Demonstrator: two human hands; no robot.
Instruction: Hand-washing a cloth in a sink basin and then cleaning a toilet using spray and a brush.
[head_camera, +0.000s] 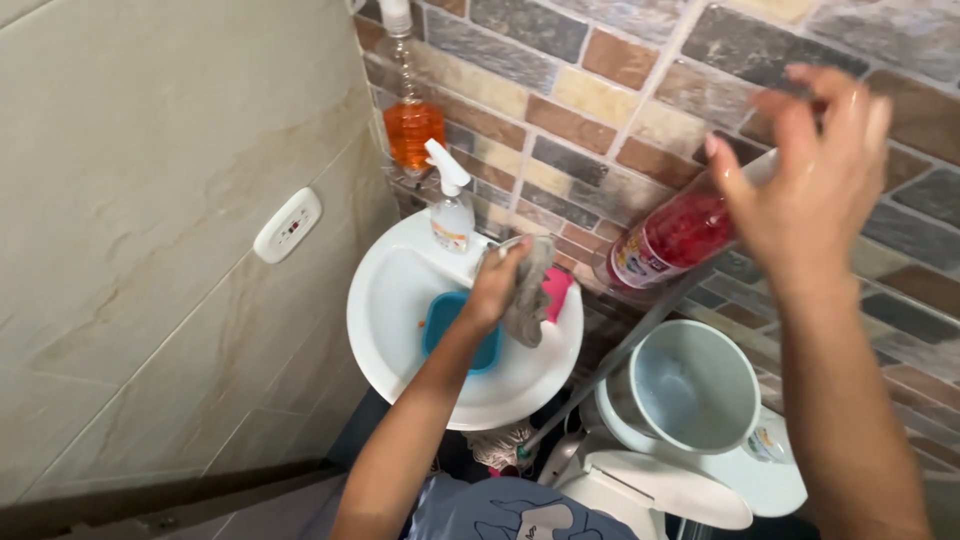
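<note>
Left hand (497, 285) down over round white sink (400, 300), fingers clamped on grey cloth (530, 290), cloth hanging against basin's back rim beside pink sponge (557, 293). Blue tub (450, 325) sitting in sink bowl, directly under left wrist, partly hidden by forearm. Right hand (815, 175) raised at wall height, fingers closed around upper end of clear bottle with red liquid (675, 240), bottle tilted, base pointing down-left toward sink; cap end hidden behind palm. White spray bottle (452, 205) standing upright on sink's rear edge, just left of cloth. Clear bottle of orange liquid (413, 125) up against brick-pattern tile wall (600, 110), above spray bottle. White wall socket (287, 225) on beige tile at left. Pale bucket (690, 385) resting on white toilet (660, 485) at lower right, below tilted bottle. Mop handle (620, 350) slanting between sink and bucket.
</note>
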